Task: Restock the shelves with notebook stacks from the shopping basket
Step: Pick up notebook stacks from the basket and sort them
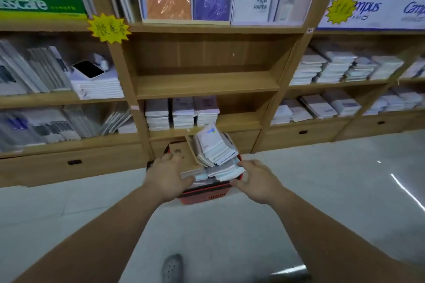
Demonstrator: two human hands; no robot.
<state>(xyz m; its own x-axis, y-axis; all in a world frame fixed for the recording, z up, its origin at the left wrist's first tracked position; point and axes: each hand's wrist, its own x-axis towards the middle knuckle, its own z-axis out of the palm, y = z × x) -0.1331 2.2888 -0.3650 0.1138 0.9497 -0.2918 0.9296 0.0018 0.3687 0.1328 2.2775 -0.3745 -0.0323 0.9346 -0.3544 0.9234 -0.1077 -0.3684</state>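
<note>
- My left hand (169, 176) is spread wide with fingers splayed, hovering over the brown-covered notebooks on the left side of the red shopping basket (202, 197); it holds nothing.
- My right hand (255, 180) is also wide and empty, fingers curled slightly toward the basket's right edge, just beside the pale notebooks that overhang there.
- The basket sits on the floor (322, 190) at about 12 o'clock from me, right against the base of the wooden shelving, and the two hands flank it at roughly 11 and 1 o'clock.
- The leaning notebook stack (215, 147) is the nearest thing to take: it lies just ahead of both hands, tilted, its long axis running from the basket up and away toward the shelves.
- I judge the right hand slightly nearer that stack's lower end; the left would have to cross the brown covers to reach its other side.
- The empty shelf (204, 84) is at 12 o'clock, well above the basket, with three short piles on the shelf beneath it.
- My read: this is the reach before a two-handed pinch of the stack, which then goes up and forward. The tilt means loose books could fan out if only one side is gripped.
</note>
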